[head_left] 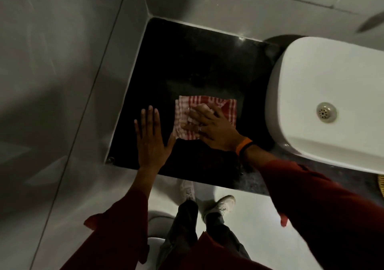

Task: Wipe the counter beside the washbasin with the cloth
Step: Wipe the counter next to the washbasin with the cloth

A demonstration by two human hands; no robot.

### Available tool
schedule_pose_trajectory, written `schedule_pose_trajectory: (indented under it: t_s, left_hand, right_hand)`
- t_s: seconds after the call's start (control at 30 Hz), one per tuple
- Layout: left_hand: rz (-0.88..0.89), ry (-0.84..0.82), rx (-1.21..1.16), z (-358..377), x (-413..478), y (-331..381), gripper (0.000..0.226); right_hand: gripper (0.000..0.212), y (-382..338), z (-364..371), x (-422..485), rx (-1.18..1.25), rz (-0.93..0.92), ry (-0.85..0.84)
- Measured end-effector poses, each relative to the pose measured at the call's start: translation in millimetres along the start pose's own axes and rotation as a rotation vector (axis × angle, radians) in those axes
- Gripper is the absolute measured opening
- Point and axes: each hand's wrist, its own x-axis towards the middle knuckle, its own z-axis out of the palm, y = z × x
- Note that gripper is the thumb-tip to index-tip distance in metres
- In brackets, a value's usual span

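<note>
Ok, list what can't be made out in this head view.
- Cloth: the middle is hidden under the right hand.
- Counter: too dark to tell wet, dirty or clean; the left hand covers a patch.
- Washbasin: its right side is cut off by the frame edge.
- Object at the top right: blurred, unidentifiable.

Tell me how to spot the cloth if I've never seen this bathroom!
Find the big white washbasin on the right; just left of it is a shiny black counter. The cloth lies flat near the middle of that counter, under the right hand, with the left hand flat on the bare counter beside it. It is the only thing with red and white stripes.
</note>
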Motion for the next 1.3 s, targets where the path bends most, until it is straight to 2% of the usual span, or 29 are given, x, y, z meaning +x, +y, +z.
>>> schedule_pose_trajectory:
  t_s: [0.1, 0.2, 0.33, 0.53, 0.67, 0.83, 0.93, 1.07, 1.2, 1.3]
  left_hand:
    - [0.046, -0.008, 0.009, -1.3, 0.2, 1.0, 0.086]
    - [0.076, -0.002, 0.011, -1.8, 1.9, 3.8, 0.081]
    - [0.049, 0.012, 0.018, -1.9, 5.4, 9.0, 0.078]
    - [0.061, 0.070, 0.007, 6.9, 4.9, 5.8, 0.075]
    - [0.066, 0.068, 0.011, 7.7, 6.9, 6.2, 0.076]
    - [0.069, 0.044, 0.011, 6.9, 6.6, 5.6, 0.077]
    - [0.061, 0.011, 0.017, 5.2, 6.1, 6.4, 0.077]
    - [0.063, -0.032, 0.005, -3.0, 1.0, 11.3, 0.077]
    - [0.107, -0.090, 0.011, -6.1, -31.0, 37.5, 0.080]
    - [0.246, -0.133, 0.019, -0.5, -73.3, 87.4, 0.080]
  right_hand:
    - [0.048, -24.5, 4.1, -14.6, 0.070, 0.282, 0.130]
    - [0.048, -35.1, 10.9, -13.7, 0.012, 0.397, 0.082]
    - [0.050, -14.0, 7.0, 11.8, 0.060, 0.400, 0.062]
    - [0.046, 51.7, -11.5, 71.5, -0.011, 0.383, 0.172]
    - [0.046, 80.3, -16.8, 96.5, -0.063, 0.437, 0.135]
    - [0.054, 77.2, -23.3, 102.8, 0.046, 0.487, -0.031]
    - [0.055, 32.4, -23.8, 66.3, 0.138, 0.556, 0.083]
    - [0.060, -49.0, -3.0, -32.8, 0.111, 0.610, 0.230]
    - [0.066, -85.4, 24.0, -149.9, 0.098, 0.773, 0.208]
    - [0.070, -85.2, 33.4, -232.7, 0.089, 0.900, 0.190]
